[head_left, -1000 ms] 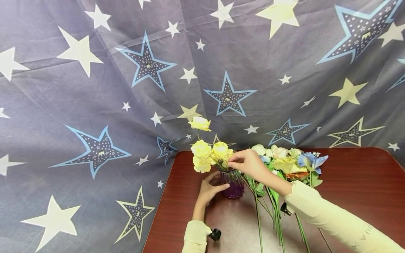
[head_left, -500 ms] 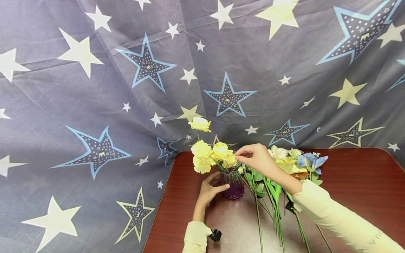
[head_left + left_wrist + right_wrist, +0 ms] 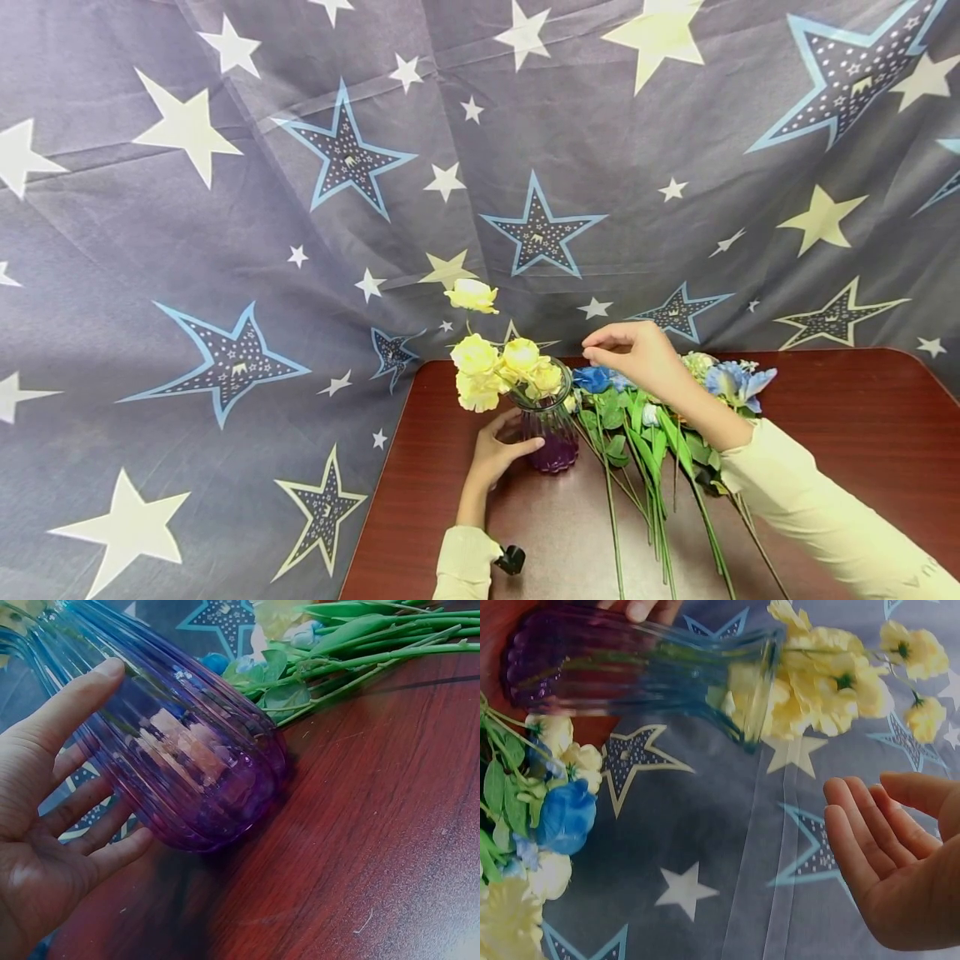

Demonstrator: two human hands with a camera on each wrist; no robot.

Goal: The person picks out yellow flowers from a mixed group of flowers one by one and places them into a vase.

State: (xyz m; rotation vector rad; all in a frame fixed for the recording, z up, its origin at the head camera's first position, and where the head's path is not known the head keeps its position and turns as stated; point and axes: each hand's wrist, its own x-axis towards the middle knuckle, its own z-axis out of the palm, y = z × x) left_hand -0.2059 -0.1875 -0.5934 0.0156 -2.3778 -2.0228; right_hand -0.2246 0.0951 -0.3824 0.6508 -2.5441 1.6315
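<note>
Purple glass, shading to blue higher up, makes the ribbed vase [image 3: 557,433] that stands upright near the far left corner of the wooden table [image 3: 862,442]. From where I stand, the person's left hand [image 3: 495,450] comes low from the near side, cupped around the vase, its thumb along the glass and its fingers spread round the other side. Yellow flowers [image 3: 477,357] rise out of the mouth, most leaning left, one lifted well over the others. The right hand [image 3: 637,354] is raised above the table's far edge, the forearm in its pale sleeve [image 3: 810,500] slanting in from the near right. That hand holds nothing: the fingers are softly bent, side by side, pointing toward the vase, with the thumb apart from them, and the tips are clear of glass and petals. Below it lie loose flowers, a blue flower [image 3: 592,379] among them, heads toward the far edge, green stems [image 3: 405,655] running toward the near edge. Behind hangs a grey cloth [image 3: 420,225] printed with stars.
</note>
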